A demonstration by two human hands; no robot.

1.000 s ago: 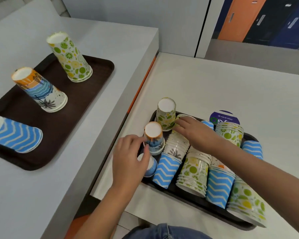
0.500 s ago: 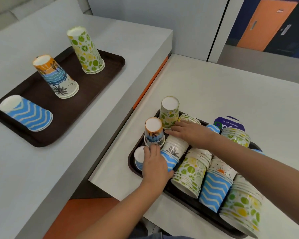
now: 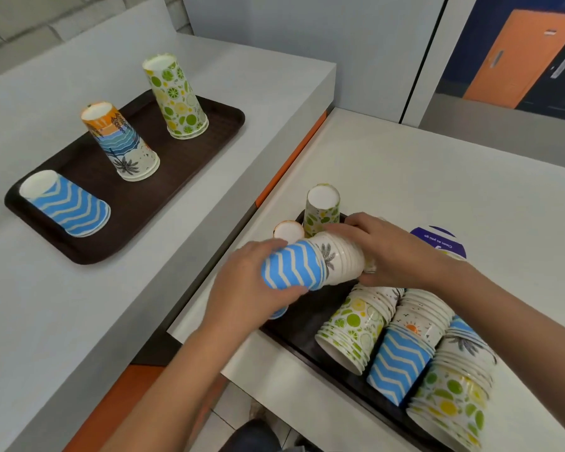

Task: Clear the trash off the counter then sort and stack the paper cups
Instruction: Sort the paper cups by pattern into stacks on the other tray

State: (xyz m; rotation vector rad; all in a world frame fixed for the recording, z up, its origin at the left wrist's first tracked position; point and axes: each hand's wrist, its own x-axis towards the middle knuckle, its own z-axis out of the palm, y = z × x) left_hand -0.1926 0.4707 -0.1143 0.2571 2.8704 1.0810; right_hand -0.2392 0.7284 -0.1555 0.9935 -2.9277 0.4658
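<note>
On the dark brown far tray, the stack nearest its far end is white with green and yellow citrus slices. The middle stack has an orange top band, blue waves and a black palm on white. The stack at its near end shows blue and white zigzags. Right of that tray, a blue-and-white zigzag cup caps a white palm-print stack held over a second dark brown tray. There lie a lime-patterned stack, another blue zigzag cup and a green-and-yellow citrus stack. The table is pale grey-white with an orange edge strip. A purple round sticker bears white lettering.
</note>
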